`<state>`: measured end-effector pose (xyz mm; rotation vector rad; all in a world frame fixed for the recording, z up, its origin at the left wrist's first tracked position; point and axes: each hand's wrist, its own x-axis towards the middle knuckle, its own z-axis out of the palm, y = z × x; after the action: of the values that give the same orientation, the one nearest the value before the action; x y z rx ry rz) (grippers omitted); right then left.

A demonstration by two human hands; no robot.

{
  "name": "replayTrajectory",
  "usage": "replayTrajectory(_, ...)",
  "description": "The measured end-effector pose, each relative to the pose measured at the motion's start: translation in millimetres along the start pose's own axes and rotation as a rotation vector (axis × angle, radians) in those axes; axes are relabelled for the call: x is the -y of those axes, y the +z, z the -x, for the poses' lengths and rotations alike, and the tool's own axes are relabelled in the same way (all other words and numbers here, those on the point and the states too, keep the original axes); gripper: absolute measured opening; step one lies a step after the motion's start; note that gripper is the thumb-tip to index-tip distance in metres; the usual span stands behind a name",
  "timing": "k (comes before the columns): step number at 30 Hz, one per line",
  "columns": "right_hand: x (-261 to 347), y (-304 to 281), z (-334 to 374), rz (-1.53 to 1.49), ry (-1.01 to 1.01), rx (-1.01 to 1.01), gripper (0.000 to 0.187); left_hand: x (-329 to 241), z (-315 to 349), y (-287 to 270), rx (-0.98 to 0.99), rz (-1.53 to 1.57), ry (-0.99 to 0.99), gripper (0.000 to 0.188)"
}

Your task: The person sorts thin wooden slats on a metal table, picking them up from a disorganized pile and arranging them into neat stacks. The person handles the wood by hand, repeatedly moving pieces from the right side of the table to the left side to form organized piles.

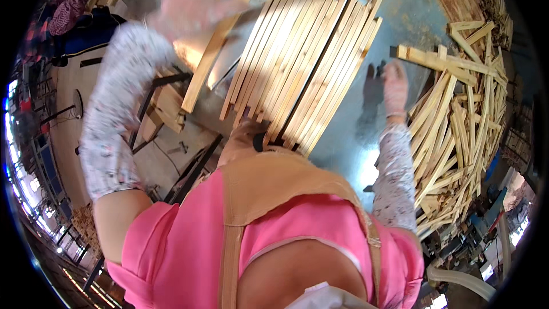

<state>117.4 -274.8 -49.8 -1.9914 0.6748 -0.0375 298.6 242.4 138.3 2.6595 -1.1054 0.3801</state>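
1. The grey table [394, 8] spreads beneath the work.
2. A tangled heap of sticks [452, 131] lies to its right.
3. Wooden strips [297, 63] lie side by side on it, between both hands.
4. A board [207, 63] slants left of them.
5. The left hand [191, 6] blurs near the board; finger state unclear.
6. The right hand [394, 88] is near the heap; I cannot tell whether its fingers pinch anything.
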Motion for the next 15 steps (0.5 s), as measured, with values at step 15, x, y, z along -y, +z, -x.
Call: replayTrajectory(15,85,79,3,0.697,-0.059,0.141,0.086,-44,62,163,0.534,0.194,-0.642,0.085)
